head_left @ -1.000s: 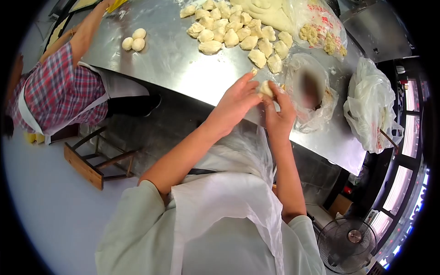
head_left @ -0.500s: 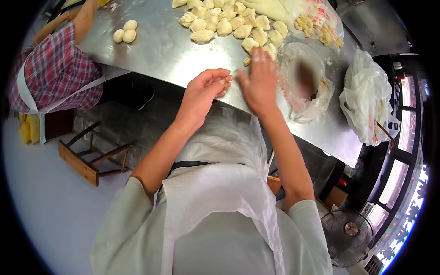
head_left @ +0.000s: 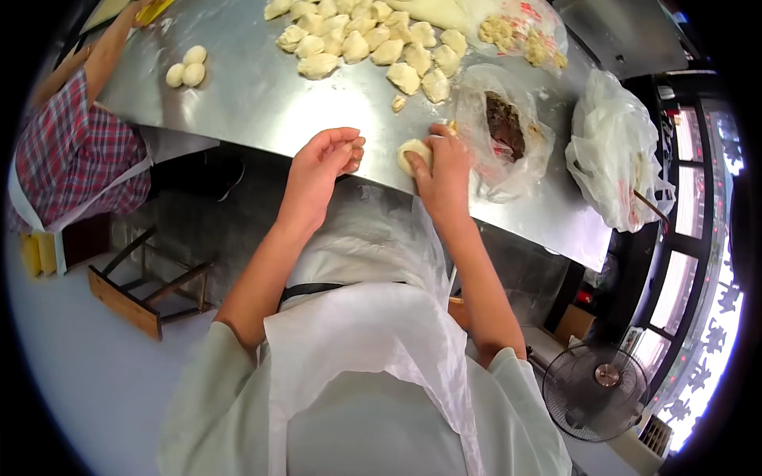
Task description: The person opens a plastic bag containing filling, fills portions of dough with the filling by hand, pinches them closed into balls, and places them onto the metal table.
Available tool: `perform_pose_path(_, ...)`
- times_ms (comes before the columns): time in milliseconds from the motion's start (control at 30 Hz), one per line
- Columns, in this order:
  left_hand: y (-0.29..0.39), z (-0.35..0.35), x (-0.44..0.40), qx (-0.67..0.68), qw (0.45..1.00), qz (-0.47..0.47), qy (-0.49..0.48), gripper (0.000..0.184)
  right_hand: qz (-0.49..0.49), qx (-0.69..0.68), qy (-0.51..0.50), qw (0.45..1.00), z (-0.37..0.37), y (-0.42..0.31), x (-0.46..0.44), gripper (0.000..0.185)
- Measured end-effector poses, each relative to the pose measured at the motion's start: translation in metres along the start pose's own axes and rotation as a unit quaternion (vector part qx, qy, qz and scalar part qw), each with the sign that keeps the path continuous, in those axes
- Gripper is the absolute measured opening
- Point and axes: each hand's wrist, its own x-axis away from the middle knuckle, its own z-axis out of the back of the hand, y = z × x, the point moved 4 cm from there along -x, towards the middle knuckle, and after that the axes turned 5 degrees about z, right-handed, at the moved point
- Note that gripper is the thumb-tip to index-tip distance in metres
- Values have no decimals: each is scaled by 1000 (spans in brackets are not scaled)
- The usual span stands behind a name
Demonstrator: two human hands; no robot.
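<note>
My right hand [head_left: 446, 168] is at the front edge of the steel table [head_left: 238, 99], its thumb and fingers closed round a pale dough piece [head_left: 411, 157]. To the left, over the table's edge, my left hand [head_left: 321, 170] is curled with its thumb against the fingers; whether anything is inside is hidden. Beyond both hands lie several floury dough pieces [head_left: 355, 47] in a loose group. A small dough scrap [head_left: 398, 103] sits just in front of them. Close to my right hand, an open plastic bag [head_left: 484, 178] contains a dark brown filling [head_left: 506, 131].
A larger dough slab [head_left: 432, 9] and crumbly yellowish lumps [head_left: 533, 47] on plastic are at the back. A bulging white bag [head_left: 615, 151] stands on the right. Three round dough balls [head_left: 193, 74] lie near a co-worker in a checked shirt [head_left: 87, 151]. A wooden stool [head_left: 155, 289] and fan [head_left: 595, 393] are below.
My right hand has drawn back from the dough pieces toward the table's front edge, and a dough piece now shows in it. My left hand stays curled. The whole view has shifted slightly.
</note>
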Motion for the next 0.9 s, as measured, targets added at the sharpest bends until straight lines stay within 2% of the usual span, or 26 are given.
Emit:
perform_pose_path(33,-4,-5,-1,-2,1000,6,-8,30,1,-38,28,999,2,-2,1,31)
perform_pose_path(133,-14,-19,-1,-6,999,17,-32,42,-127,-233,-8,964,-7,-4,9,27)
perform_pose_path(200,-13,-33,1,42,995,90,-25,47,-182,-414,62,890,-14,-10,8,25)
perform_pose_path(233,-10,-40,-1,91,986,106,-93,48,-210,-488,54,846,-15,-12,7,25)
perform_pose_path(300,-15,-48,-5,172,953,137,-207,46,-178,-391,-49,902,0,-29,-4,25)
perform_pose_path(333,-17,-47,-6,180,946,140,-231,44,-161,-336,-97,923,10,-37,-11,25)
perform_pose_path(367,-19,-47,-9,195,941,160,-226,44,-176,-314,-149,921,17,-42,-16,29)
perform_pose_path(467,-25,-41,-17,233,935,172,-204,44,-11,-249,-79,965,38,-45,-34,32)
perform_pose_path(500,-26,-39,-18,247,932,176,-199,46,8,-218,-31,975,48,-42,-41,37)
perform_pose_path(600,-12,-24,-17,288,929,158,-171,50,-62,-257,-23,964,71,-27,-78,41)
perform_pose_path(700,0,-6,-27,273,940,97,-183,51,-53,-232,-115,964,71,-26,-110,43)
perform_pose_path(800,12,19,-37,263,947,81,-168,52,-30,-277,-164,946,47,-31,-149,41)
perform_pose_path(900,26,44,-44,242,959,38,-141,50,11,-270,-186,945,9,-49,-204,48)
